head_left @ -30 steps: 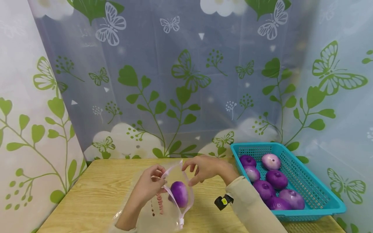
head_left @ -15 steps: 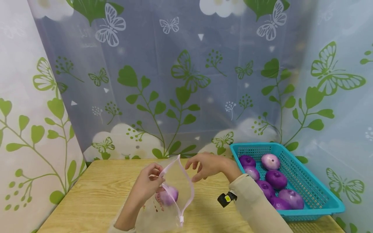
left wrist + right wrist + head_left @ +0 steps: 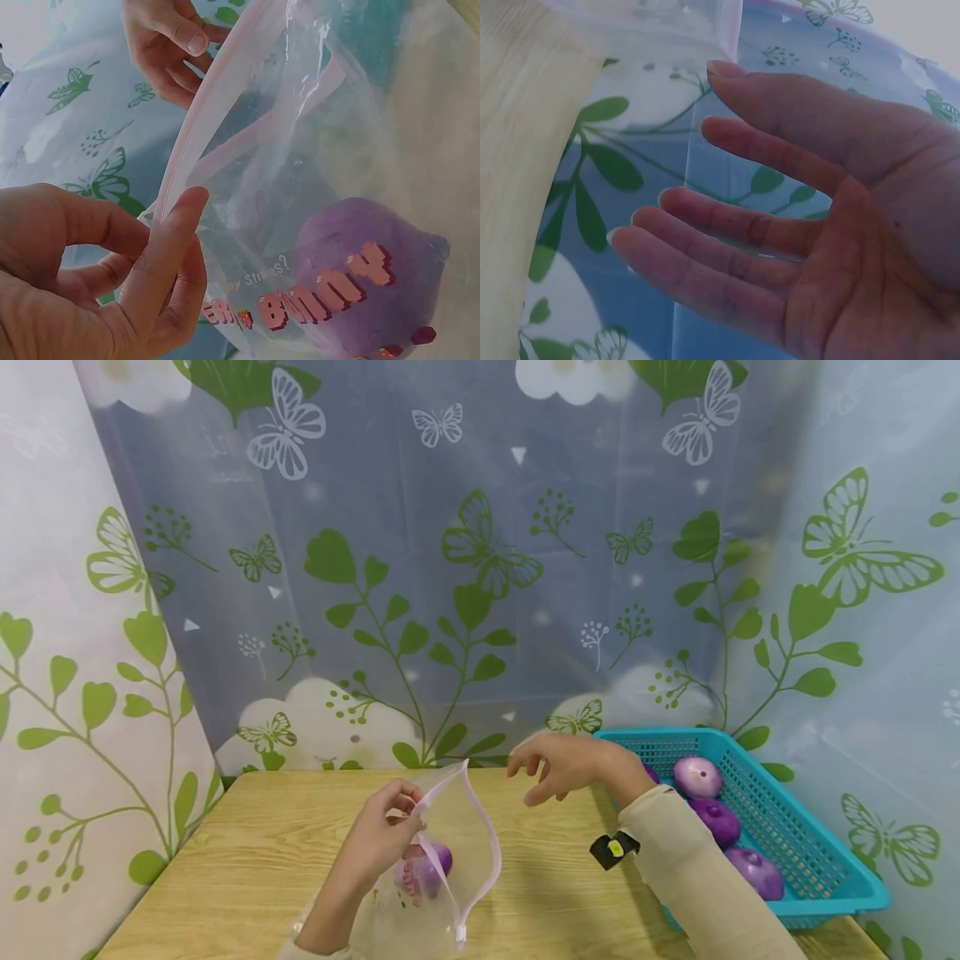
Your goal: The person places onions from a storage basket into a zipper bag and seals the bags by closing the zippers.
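Observation:
My left hand (image 3: 386,831) pinches the rim of a clear zip bag (image 3: 480,835) with a pink edge and a slider at its near end. The bag's mouth gapes toward the right. Inside lies a purple onion (image 3: 360,262), seen through the printed plastic in the left wrist view. My right hand (image 3: 566,768) hovers to the right of the bag, apart from it, with relaxed fingers and nothing in them. The right wrist view shows that hand's bare palm (image 3: 862,277), with the bag's edge beyond the thumb.
On the right of the wooden table (image 3: 292,810) stands a turquoise plastic basket (image 3: 810,835). Several onions (image 3: 697,777) lie in it, some hidden behind my right arm. A patterned curtain (image 3: 420,568) hangs behind the table. A black wrist strap piece (image 3: 611,850) sticks out from the right sleeve.
The onion has dropped from the bag's mouth deeper into the bag. My right hand has moved away to the right, toward the basket. The left hand keeps its pinch.

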### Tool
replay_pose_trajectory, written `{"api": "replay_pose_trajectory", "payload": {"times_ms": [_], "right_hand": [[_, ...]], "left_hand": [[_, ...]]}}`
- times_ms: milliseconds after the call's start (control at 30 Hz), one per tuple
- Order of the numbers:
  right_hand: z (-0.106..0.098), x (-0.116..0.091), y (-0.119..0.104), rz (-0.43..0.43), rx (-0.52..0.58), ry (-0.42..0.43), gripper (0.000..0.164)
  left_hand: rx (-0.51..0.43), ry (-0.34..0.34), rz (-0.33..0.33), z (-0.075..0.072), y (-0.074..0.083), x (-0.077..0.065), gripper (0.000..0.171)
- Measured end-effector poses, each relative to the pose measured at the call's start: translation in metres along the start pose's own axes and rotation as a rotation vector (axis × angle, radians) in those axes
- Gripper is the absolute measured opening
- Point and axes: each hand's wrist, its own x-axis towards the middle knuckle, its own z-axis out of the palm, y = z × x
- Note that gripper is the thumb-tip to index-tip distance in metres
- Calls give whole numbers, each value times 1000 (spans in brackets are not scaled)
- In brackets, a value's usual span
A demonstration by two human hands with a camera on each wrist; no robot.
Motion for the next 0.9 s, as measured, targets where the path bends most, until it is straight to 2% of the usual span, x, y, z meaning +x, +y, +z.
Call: {"api": "replay_pose_trajectory", "payload": {"times_ms": [300, 567, 767, 900], "right_hand": [[-21, -15, 23, 72, -55, 8, 34], [-43, -28, 58, 177, -93, -31, 38], [-49, -35, 85, 248, -26, -29, 39], [-51, -39, 96, 285, -26, -33, 39]], "left_hand": [[-3, -23, -23, 1, 2, -2, 10], [-6, -17, -18, 2, 0, -1, 10], [-1, -7, -17, 1, -1, 0, 10], [-2, -10, -26, 1, 1, -1, 10]]}}
